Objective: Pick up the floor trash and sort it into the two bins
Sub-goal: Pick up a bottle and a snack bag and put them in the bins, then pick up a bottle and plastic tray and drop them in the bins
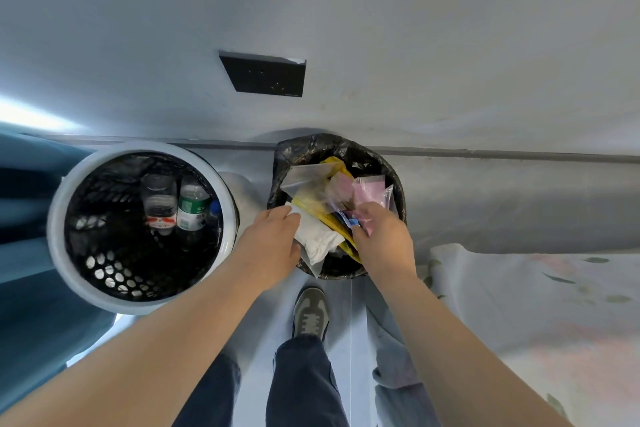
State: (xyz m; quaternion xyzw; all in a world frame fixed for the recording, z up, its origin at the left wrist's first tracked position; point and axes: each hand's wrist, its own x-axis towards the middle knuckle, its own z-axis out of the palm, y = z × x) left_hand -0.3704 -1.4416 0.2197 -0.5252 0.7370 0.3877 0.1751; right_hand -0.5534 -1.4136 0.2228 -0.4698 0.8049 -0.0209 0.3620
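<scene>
Two bins stand by the wall. The white mesh bin on the left holds plastic bottles. The black-lined bin on the right is full of wrappers and clear plastic bags. Over the black-lined bin, my left hand grips a white crumpled wrapper at the bin's near left side. My right hand pinches a bundle of small wrappers, blue and pink, above the bin's near right side.
A black wall socket plate sits above the bins. A blue curtain hangs at the left. A floral bedsheet fills the right. My shoe and trouser legs are just below the black-lined bin.
</scene>
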